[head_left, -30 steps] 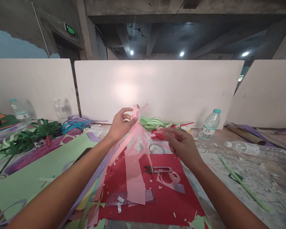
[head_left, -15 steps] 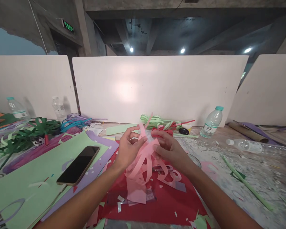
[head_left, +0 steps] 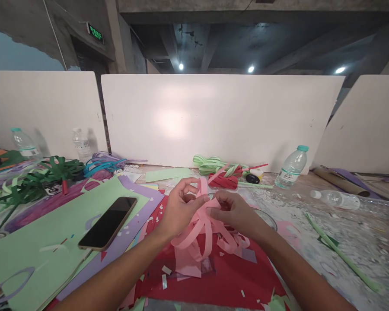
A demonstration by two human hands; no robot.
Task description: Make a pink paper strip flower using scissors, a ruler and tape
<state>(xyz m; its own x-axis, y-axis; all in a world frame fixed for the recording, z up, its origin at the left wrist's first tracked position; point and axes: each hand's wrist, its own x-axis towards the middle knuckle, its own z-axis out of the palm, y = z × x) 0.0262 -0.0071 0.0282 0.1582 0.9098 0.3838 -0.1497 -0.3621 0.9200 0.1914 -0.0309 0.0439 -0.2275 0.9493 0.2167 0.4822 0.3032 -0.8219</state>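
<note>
Both hands are pinched on a piece of pink paper cut into strips (head_left: 208, 235), held above a red sheet (head_left: 233, 287). My left hand (head_left: 185, 207) grips it from the left, with one strip curling up past the thumb and index finger. On the other side, my right hand (head_left: 231, 212) has thumb and fingers closed on the paper's upper part. Loops of the strips hang below the hands. A flat pink piece (head_left: 188, 261) lies under them on the red sheet, and curled pink cutouts (head_left: 235, 242) sit to the right.
Left of my arms, a smartphone (head_left: 108, 223) rests on light green sheets (head_left: 52, 233) over purple paper. Behind are bundled green strips (head_left: 207, 165), a red bundle (head_left: 223, 181) and a water bottle (head_left: 291, 167). A green paper stalk (head_left: 342, 252) lies at right.
Both hands have come slightly lower and closer together, with the right hand's fingers now more closed on the pink paper. The hanging strips have bowed outward into rounder loops.
</note>
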